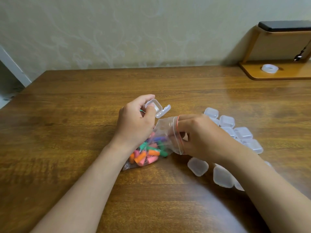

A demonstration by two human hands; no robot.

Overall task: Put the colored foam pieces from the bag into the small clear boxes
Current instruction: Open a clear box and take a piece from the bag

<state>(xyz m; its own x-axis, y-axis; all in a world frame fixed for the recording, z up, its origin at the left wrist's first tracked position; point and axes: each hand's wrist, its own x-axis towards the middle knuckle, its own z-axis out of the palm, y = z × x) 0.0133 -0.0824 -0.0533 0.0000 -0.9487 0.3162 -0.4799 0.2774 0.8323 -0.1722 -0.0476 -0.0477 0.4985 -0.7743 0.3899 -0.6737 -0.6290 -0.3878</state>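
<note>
since i want the lid out of the way, my left hand point(134, 121) grips one open box point(155, 106) just past the bag point(164, 126), while my right hand point(202, 137) curls round the bag's mouth to keep it wide. foam pieces point(146, 154), a few dozen i'd guess, sit inside the bag. closed boxes point(226, 121) on the right: about eleven, some hidden by my right arm point(252, 174).

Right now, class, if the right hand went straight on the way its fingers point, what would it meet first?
Probably the colored foam pieces inside the bag: the right hand is at its open mouth, fingers aimed left into it, though depth is unclear.
</note>
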